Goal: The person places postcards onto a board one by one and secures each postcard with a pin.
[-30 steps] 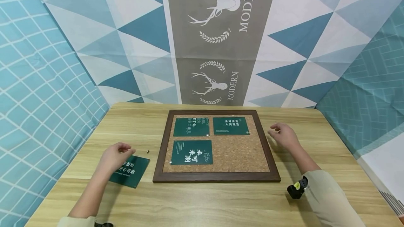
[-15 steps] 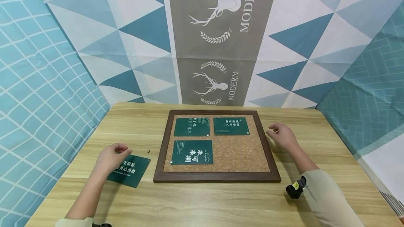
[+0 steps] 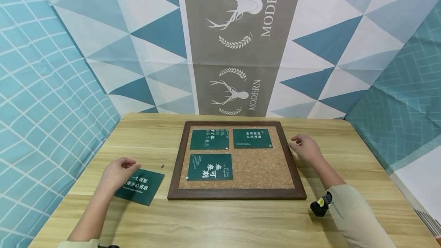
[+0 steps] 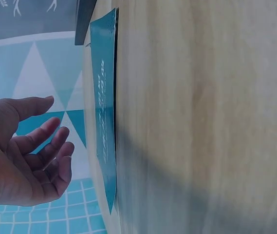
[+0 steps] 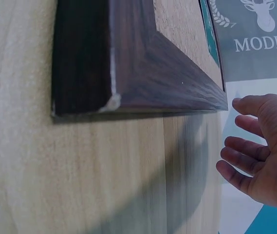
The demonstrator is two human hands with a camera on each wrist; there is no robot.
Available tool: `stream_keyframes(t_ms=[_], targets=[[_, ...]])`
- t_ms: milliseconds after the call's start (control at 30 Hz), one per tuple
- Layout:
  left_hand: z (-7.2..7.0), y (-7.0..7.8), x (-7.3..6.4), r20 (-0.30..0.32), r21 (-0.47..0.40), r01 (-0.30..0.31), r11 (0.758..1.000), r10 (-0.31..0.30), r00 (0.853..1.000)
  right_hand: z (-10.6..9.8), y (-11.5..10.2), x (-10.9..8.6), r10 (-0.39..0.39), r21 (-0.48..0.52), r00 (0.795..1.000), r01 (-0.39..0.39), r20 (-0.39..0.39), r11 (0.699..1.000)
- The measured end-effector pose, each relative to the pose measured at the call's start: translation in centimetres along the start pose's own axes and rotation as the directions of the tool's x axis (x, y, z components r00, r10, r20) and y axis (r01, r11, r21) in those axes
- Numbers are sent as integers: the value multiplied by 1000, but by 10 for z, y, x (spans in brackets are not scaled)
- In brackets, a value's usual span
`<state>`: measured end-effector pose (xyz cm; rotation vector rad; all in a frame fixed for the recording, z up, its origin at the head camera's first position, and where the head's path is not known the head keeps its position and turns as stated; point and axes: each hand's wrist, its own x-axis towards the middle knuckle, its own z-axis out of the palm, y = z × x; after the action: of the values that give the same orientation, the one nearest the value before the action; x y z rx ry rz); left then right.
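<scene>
My left hand (image 3: 116, 174) hovers over the loose green card (image 3: 140, 189) with white lettering, left of the board. In the left wrist view its fingers are loosely curled, with nothing between them, apart from the card (image 4: 104, 107). My right hand (image 3: 306, 147) hangs beside the right edge of a brown-framed cork board (image 3: 262, 169). The right wrist view shows those fingers relaxed, holding nothing, near the wooden frame (image 5: 177, 78). Three green cards lie on the cork: one at upper left (image 3: 209, 140), one at upper right (image 3: 252, 139) and one at lower left (image 3: 209, 167).
A tiny dark pin-like piece (image 3: 162, 166) lies on the wooden table (image 3: 220, 221) between the loose card and the board. Patterned cloth (image 3: 237, 49) hangs behind the table, and blue grid cloth (image 3: 44, 98) stands along the left. Small clear pins (image 3: 270, 145) show at card corners.
The left hand has drifted slightly left, uncovering more of the loose card's lettering. My right hand has shifted a little left, towards the frame. The cards and board stay where they were.
</scene>
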<state>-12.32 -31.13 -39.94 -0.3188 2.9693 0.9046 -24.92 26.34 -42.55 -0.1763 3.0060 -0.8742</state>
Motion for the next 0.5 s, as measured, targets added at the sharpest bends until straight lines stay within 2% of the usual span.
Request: stream_keyframes(t_ms=[500], targets=[[-7,-10,-2,13,12,41,999,-41,999,5,-10,3,7,-5,1000,-7,9,1000]])
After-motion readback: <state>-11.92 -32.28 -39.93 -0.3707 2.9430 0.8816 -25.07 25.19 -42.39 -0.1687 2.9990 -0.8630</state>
